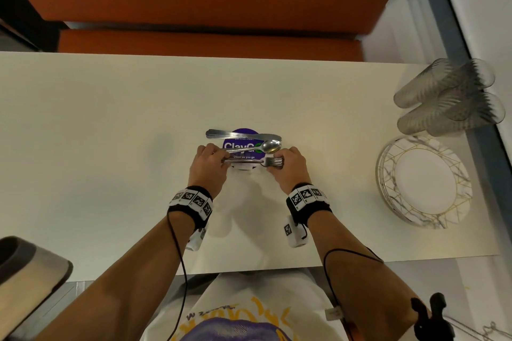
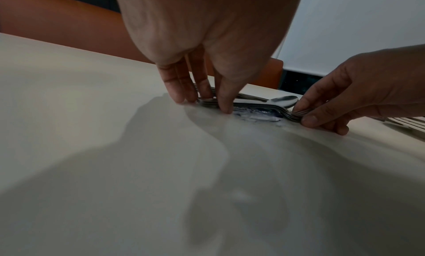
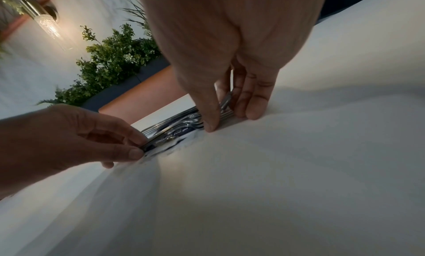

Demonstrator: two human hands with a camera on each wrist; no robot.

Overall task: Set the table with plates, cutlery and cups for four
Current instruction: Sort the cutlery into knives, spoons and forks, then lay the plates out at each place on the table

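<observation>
The table is not set yet (no place is laid): the left hand (image 1: 208, 161) and right hand (image 1: 291, 165) pinch the shiny metal forks (image 1: 253, 161) mid-table, while the marbled white plates (image 1: 424, 183) and clear ribbed cups (image 1: 448, 97) wait stacked at the right.

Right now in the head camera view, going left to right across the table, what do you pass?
left hand pinching the handle end of the forks → purple round sticker under the cutlery → right hand pinching the forks' tine end → stack of plates, with the clear cups lying on their sides behind it
</observation>
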